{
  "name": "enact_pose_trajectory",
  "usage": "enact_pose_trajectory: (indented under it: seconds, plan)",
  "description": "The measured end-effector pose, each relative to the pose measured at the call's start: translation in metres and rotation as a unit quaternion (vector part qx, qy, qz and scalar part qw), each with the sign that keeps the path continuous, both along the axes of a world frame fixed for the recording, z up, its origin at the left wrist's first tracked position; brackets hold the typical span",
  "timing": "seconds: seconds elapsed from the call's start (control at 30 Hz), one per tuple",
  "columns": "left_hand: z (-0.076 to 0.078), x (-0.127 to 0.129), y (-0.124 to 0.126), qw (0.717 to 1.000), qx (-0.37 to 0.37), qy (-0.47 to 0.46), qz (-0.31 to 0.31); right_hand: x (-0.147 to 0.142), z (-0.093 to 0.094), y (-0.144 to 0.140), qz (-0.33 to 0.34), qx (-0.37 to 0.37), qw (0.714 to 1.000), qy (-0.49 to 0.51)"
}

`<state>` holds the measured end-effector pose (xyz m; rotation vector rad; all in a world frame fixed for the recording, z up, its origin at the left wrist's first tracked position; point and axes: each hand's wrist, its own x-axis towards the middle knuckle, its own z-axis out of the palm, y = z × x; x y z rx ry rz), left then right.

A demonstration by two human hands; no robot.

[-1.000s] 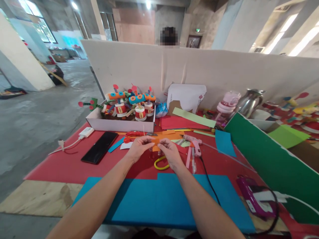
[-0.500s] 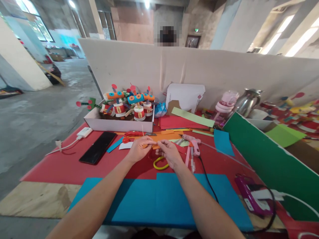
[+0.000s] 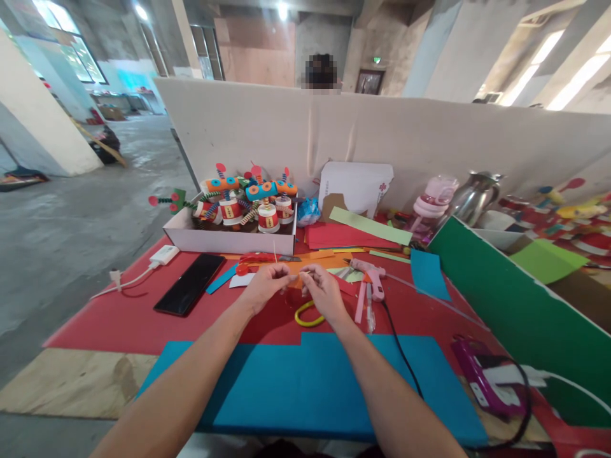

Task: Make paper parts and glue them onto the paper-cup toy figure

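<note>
Over the middle of the red-covered table, my left hand and my right hand face each other with a narrow gap between their fingertips. Both are closed in a pinch. A thin pale stick rises from behind the left fingers; its lower end is hidden. At the right fingertips there is something small and pale, too fine to name. Beneath the hands lie orange paper and a yellow ring-shaped handle, partly covered by the right hand. A pink glue gun rests right of my right hand.
A white box holds several paper-cup figures. A black phone lies at left. Blue sheets cover the near edge. A green panel and a purple power strip stand at right. Behind the white partition is a person's head.
My fingertips have moved slightly apart, and the left fingers are more curled. The view has shifted slightly; the things on the table have stayed in place.
</note>
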<state>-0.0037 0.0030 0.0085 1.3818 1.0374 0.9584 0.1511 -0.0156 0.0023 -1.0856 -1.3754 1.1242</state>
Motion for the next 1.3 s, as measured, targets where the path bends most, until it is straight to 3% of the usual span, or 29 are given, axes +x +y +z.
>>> enact_pose_trajectory:
  seconds: [0.2, 0.57, 0.97, 1.03, 1.1, 1.2, 1.3]
  plan:
    - [-0.006, 0.004, 0.000, 0.998, 0.000, -0.045, 0.044, -0.003, -0.006, 0.001, 0.038, -0.069, 0.995, 0.057]
    - [0.002, 0.001, -0.001, 0.999, 0.006, -0.030, 0.032, 0.001, -0.003, 0.002, -0.013, -0.036, 0.999, -0.002]
    - [0.004, -0.008, 0.002, 0.983, 0.140, 0.120, 0.010, 0.004, -0.001, -0.001, 0.005, 0.036, 0.994, -0.103]
    - [0.006, -0.010, 0.002, 0.979, 0.166, 0.114, 0.021, 0.004, 0.001, 0.000, 0.012, -0.008, 0.999, -0.040]
    - [0.007, -0.012, 0.002, 0.976, 0.195, 0.092, 0.035, 0.004, 0.004, 0.000, 0.020, -0.100, 0.993, 0.067]
    - [0.008, -0.015, 0.001, 0.970, 0.232, 0.060, 0.033, 0.005, 0.007, -0.001, 0.082, -0.258, 0.943, 0.193]
    - [0.006, -0.015, -0.001, 0.965, 0.254, 0.060, 0.010, 0.006, 0.008, -0.004, 0.152, -0.350, 0.890, 0.252]
